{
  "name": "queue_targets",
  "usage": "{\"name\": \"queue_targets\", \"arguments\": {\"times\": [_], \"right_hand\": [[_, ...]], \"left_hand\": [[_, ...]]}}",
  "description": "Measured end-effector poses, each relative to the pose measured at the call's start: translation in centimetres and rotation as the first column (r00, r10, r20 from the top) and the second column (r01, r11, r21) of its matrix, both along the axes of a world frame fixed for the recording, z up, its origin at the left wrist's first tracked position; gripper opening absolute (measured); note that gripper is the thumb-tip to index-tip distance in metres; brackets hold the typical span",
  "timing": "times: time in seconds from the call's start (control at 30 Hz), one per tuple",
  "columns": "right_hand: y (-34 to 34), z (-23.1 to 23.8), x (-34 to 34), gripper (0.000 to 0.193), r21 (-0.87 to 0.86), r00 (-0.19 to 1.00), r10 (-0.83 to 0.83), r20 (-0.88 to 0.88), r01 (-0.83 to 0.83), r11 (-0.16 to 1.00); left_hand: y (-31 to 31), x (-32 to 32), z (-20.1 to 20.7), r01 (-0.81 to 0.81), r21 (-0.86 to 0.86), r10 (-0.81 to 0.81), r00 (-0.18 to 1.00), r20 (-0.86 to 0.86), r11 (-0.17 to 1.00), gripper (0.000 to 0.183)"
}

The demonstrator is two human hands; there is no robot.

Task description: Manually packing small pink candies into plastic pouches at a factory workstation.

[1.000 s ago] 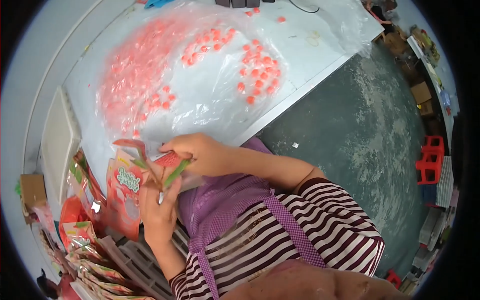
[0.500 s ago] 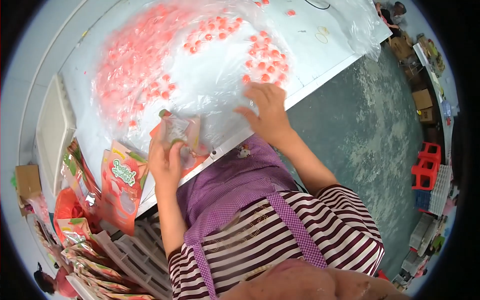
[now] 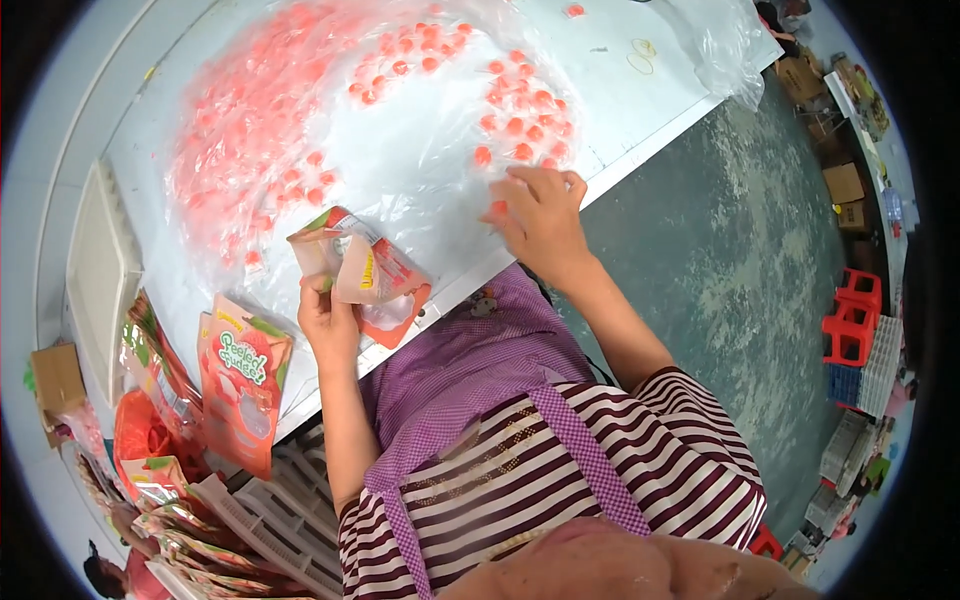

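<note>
My left hand [image 3: 328,318] pinches the edge of a pink and red candy pouch [image 3: 395,318], whose mouth gapes beside my thumb. The pouch is tilted over the table's near edge, and what is inside is hidden. My right hand [image 3: 548,222] is curled above the plastic sheet, with a small red candy [image 3: 498,209] between thumb and fingers. Just beyond those fingers lies a cluster of loose red candies [image 3: 516,126] in clear wrappers. A larger heap of wrapped candies [image 3: 240,130] spreads over the sheet to the left.
Filled-looking pouches [image 3: 243,385] stand at the table's left corner, close to a white tray [image 3: 100,270]. Below them, a white crate [image 3: 270,525] holds more pouches. Crumpled clear plastic [image 3: 715,50] hangs over the far right edge. Red stools [image 3: 850,330] stand across the green floor.
The pouch in my left hand has turned, showing its printed front, and its mouth has opened wider. My right hand's fingers have curled in, and a candy now shows between them.
</note>
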State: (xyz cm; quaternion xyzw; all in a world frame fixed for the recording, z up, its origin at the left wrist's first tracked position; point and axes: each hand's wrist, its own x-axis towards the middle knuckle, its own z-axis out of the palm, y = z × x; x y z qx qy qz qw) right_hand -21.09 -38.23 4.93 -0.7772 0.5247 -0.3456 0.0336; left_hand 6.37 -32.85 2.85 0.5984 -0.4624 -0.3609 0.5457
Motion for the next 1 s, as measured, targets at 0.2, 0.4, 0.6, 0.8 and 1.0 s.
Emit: {"name": "queue_targets", "arguments": {"times": [0.2, 0.4, 0.6, 0.8, 1.0], "right_hand": [[-2.5, -0.1, 1.1, 0.045, -0.017, 0.957, -0.146, -0.250, 0.146, 0.989], [-2.5, -0.5, 1.5, 0.047, -0.037, 0.976, -0.101, -0.192, 0.096, 0.995], [-7.9, 1.1, -1.5, 0.042, 0.022, 0.998, 0.051, 0.022, -0.052, 0.998], [-16.3, 0.4, -4.0, 0.039, 0.157, 0.985, 0.158, -0.075, -0.144, 0.977], [-17.3, 1.3, -4.5, 0.040, 0.336, 0.925, 0.205, -0.319, -0.092, 0.937]], "left_hand": [[0.1, 0.6, -0.7, 0.017, 0.012, -0.017, 0.999, -0.048, 1.000, 0.004], [-0.1, 0.1, -0.1, 0.009, -0.034, -0.010, 1.000, -0.027, 0.999, 0.004], [0.1, 0.4, 0.1, 0.028, 0.049, -0.023, 0.995, -0.094, 0.998, 0.004], [0.1, 0.3, -0.6, -0.011, -0.030, 0.010, 1.000, -0.015, 0.999, 0.005], [0.3, 0.5, -0.6, 0.000, 0.061, 0.001, 1.000, -0.012, 0.998, 0.005]]}}
